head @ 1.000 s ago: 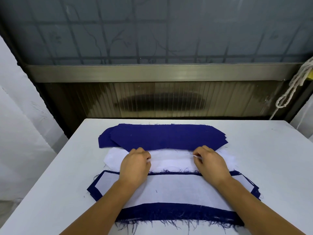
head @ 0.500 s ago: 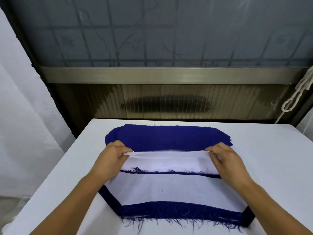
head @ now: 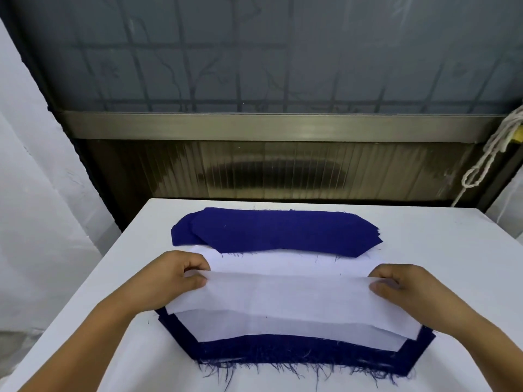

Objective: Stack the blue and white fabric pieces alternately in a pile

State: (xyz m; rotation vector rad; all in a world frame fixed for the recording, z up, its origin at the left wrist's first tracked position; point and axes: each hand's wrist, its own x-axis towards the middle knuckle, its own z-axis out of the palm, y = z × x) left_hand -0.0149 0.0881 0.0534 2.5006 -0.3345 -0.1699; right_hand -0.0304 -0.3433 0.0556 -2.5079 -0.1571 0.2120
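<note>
A white fabric piece (head: 285,295) is stretched between my hands, lifted over the near pile. My left hand (head: 172,278) pinches its left end and my right hand (head: 402,290) pinches its right end. Under it lies the near pile (head: 297,355), with a white piece on top and frayed dark blue fabric showing around the edges. Farther back sits a stack of dark blue pieces (head: 277,232). More white fabric (head: 283,260) lies flat between that blue stack and the held piece.
The white table (head: 452,250) has bare surface left and right of the fabric. Behind it are a dark ribbed panel and a metal rail. A white rope (head: 489,154) hangs at the right. White wall stands at the left.
My hands have spread out to the ends of the white piece, lifted it off the middle stack and drawn it toward me over the near pile.
</note>
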